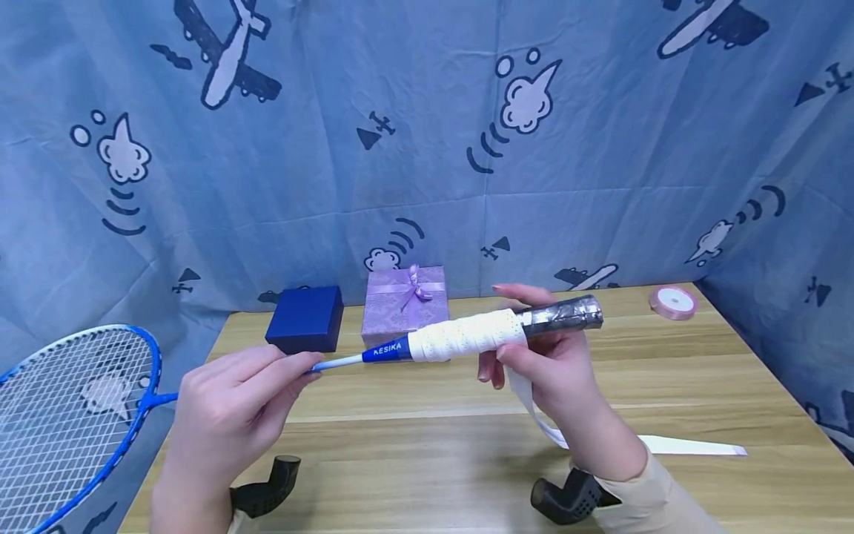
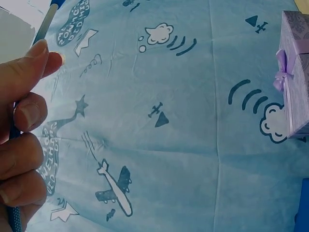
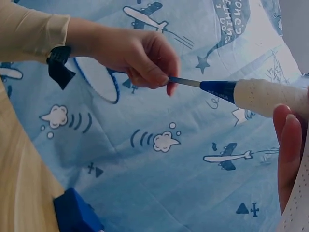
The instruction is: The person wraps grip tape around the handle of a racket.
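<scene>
A blue and white badminton racket [image 1: 343, 361] is held up across the head view, its strung head at the far left. My left hand [image 1: 243, 415] pinches the thin shaft, with finger and thumb tips behind the blue cone. White perforated grip tape [image 1: 467, 334] is wound round much of the handle, and the handle's dark, shiny butt end [image 1: 563, 314] is bare. At the edge of the winding my right hand [image 1: 557, 363] holds the tape, thumb in front and fingers behind the handle. From there the loose tape [image 3: 294, 208] hangs down, passing behind the right wrist onto the table.
On the wooden table [image 1: 427, 445] a dark blue box [image 1: 305, 319] and a lilac gift box [image 1: 403, 300] with a bow stand at the back. A pink ribbon roll [image 1: 672, 302] lies at the back right. A patterned blue curtain [image 1: 427, 148] hangs behind the table.
</scene>
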A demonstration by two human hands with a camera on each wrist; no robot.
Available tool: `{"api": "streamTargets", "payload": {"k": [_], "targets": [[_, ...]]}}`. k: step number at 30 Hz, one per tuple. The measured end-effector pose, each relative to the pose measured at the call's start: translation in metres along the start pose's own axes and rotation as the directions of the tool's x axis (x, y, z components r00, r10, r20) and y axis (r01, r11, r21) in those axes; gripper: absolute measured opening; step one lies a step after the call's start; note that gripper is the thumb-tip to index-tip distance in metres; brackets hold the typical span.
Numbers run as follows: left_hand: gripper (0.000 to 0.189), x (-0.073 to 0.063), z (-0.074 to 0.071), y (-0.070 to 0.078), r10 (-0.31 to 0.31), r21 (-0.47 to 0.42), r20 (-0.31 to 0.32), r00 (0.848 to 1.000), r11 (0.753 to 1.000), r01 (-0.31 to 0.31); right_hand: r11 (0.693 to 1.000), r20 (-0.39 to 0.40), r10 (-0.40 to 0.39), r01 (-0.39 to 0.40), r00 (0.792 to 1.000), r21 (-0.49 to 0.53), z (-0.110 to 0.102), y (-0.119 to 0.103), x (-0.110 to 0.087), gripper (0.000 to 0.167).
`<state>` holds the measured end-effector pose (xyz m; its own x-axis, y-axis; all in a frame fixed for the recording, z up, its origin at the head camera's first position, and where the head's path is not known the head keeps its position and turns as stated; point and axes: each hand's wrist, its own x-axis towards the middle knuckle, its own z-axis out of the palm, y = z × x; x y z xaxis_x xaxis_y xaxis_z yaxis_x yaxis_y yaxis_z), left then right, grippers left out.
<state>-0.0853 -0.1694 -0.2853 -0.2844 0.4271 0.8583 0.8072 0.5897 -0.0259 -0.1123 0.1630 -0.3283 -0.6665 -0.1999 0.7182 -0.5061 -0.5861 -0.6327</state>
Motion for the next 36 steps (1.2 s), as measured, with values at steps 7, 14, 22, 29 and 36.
{"api": "streamTargets", "payload": {"k": [7, 14, 22, 29, 36], "targets": [[0.035, -0.0029, 0.0006, -0.0013, -0.008, 0.015, 0.021, 1.0, 1.0, 0.007, 0.999, 0.003, -0.038, 0.038, 0.999, 0.008, -0.0013, -0.0015, 0.0004, 0.037], [0.037, -0.0019, 0.004, 0.0003, -0.007, 0.047, -0.029, 1.0, 0.999, 0.008, 1.0, -0.158, -0.03, 0.028, 0.987, -0.013, 0.0039, 0.0018, -0.0009, 0.018], [0.036, -0.001, 0.0064, 0.0001, 0.019, 0.029, -0.066, 0.998, 0.999, -0.017, 0.998, -0.145, 0.013, -0.023, 0.989, -0.065, 0.0003, 0.0003, -0.0035, 0.021], [0.038, -0.0021, 0.0066, 0.0006, 0.016, 0.026, -0.035, 0.999, 1.0, -0.015, 0.987, -0.142, 0.081, -0.099, 0.987, -0.129, 0.0005, -0.0045, -0.0042, 0.03], [0.04, -0.0034, 0.007, 0.0009, 0.018, 0.064, -0.051, 0.999, 0.998, -0.015, 0.994, -0.047, -0.018, 0.013, 0.999, -0.108, 0.0009, -0.002, -0.0015, 0.043]]}}
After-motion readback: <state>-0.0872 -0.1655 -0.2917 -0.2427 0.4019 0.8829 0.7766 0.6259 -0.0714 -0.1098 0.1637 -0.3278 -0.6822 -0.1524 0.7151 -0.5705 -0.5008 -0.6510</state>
